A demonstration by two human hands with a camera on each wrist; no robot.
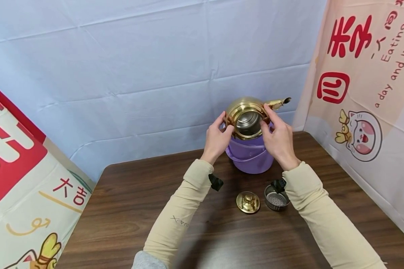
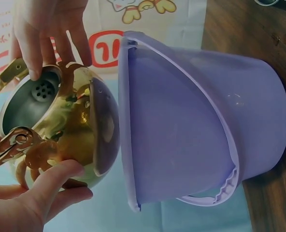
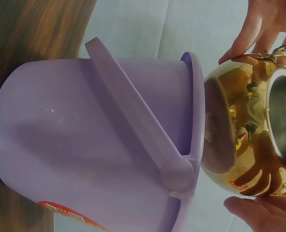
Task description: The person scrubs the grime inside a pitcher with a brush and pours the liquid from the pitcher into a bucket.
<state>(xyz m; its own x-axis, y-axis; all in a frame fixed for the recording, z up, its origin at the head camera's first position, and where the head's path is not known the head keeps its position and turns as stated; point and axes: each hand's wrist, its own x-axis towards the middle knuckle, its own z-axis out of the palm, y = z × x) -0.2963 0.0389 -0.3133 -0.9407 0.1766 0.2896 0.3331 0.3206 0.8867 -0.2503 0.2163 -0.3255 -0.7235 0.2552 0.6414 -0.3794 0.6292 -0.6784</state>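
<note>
A shiny gold kettle (image 1: 245,102) is held above the purple bucket (image 1: 250,158), its lidless mouth tilted toward me and its spout pointing right. My left hand (image 1: 217,140) grips its left side, thumb near the rim. My right hand (image 1: 279,140) grips the right side by the spout, with the thumb at the opening. In the left wrist view, a cluster of strainer holes shows inside the kettle (image 2: 80,121). The kettle's base is close to the bucket's rim; whether they touch I cannot tell.
On the wooden table (image 1: 131,209), in front of the bucket, lie a gold lid (image 1: 248,202) with a knob and a round metal strainer basket (image 1: 277,200). A pale blue cloth (image 1: 138,74) hangs behind, and printed cloths (image 1: 367,112) flank the table.
</note>
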